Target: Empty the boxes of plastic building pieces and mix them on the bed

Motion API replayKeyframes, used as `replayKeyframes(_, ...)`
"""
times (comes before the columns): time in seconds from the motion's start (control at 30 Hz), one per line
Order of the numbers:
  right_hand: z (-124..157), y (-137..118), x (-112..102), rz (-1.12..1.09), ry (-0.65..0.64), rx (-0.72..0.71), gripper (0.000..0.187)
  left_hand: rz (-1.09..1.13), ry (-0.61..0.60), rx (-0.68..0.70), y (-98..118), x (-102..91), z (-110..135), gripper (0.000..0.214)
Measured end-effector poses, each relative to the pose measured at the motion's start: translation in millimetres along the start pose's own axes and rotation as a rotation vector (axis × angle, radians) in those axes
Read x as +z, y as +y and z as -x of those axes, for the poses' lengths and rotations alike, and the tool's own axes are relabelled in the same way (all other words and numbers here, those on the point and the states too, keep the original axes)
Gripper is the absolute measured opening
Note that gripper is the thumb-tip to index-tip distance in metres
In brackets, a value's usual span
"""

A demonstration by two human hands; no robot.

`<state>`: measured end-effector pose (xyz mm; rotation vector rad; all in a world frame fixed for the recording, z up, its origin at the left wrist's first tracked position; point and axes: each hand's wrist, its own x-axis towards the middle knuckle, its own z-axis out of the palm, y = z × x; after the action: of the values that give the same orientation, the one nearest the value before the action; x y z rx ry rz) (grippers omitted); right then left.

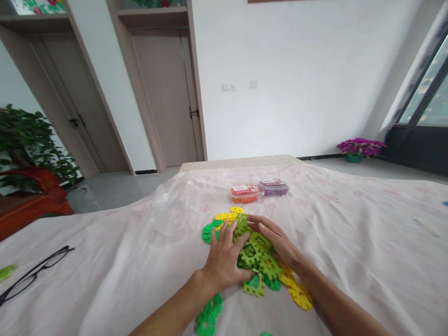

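A heap of flat interlocking plastic pieces (pixel 258 258), light green, dark green and yellow, lies on the pale pink bedsheet (pixel 361 251) in front of me. My left hand (pixel 224 259) rests on the heap's left side with fingers stretched over the green pieces. My right hand (pixel 275 240) lies flat against the right side, fingers pointing left toward the yellow pieces (pixel 228 216). Both hands cup the pile between them. Loose dark green pieces (pixel 207 320) sit nearer to me, and a yellow one (pixel 300 294) lies beside my right forearm.
Two small lidded boxes, one orange (pixel 246 192) and one purple (pixel 274 186), stand beyond the heap. A clear plastic bag (pixel 173 202) lies to the left. Black glasses (pixel 31 275) and a green piece (pixel 2 274) lie far left. Doors, a plant and a red chair stand behind.
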<state>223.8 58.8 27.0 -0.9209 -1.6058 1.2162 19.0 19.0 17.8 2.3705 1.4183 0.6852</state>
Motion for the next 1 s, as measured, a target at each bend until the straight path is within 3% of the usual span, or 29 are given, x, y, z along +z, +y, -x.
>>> replayKeyframes(0.1,0,0,0,0.018,-0.020,-0.009,0.051,0.018,0.012,-0.055,-9,0.2,-15,0.086)
replayKeyframes(0.27,-9,25,-15,0.410,0.142,-0.017,0.057,0.102,0.157,-0.053,-30,-3.9,-10,0.058)
replayKeyframes(0.37,-10,35,-13,0.514,0.065,0.013,0.060,0.216,0.264,-0.089,-41,-5.9,-2,0.053)
replayKeyframes(0.47,-7,28,0,0.403,-0.055,0.011,0.058,0.342,0.354,-0.173,-46,-13.7,6,0.046)
replayKeyframes(0.57,-4,12,6,0.219,-0.083,0.026,0.058,0.385,0.255,-0.145,-42,-26.6,23,0.044)
replayKeyframes(0.63,-4,4,0,0.177,-0.118,0.039,0.065,0.325,0.124,-0.103,-37,-32.9,40,0.070)
replayKeyframes(0.73,-5,-2,-17,0.292,-0.380,0.069,0.098,0.187,-0.095,-0.131,-31,-31.8,66,0.119)
replayKeyframes(0.83,-3,-1,-22,0.548,-0.616,0.096,0.122,0.033,-0.195,-0.158,-29,-19.9,78,0.131)
replayKeyframes(0.9,-1,3,-14,0.664,-0.578,0.041,0.121,-0.009,-0.125,-0.170,-30,-10.8,73,0.114)
replayKeyframes(1.0,0,13,4,0.650,-0.329,-0.037,0.096,0.030,0.086,-0.159,-31,-0.2,51,0.076)
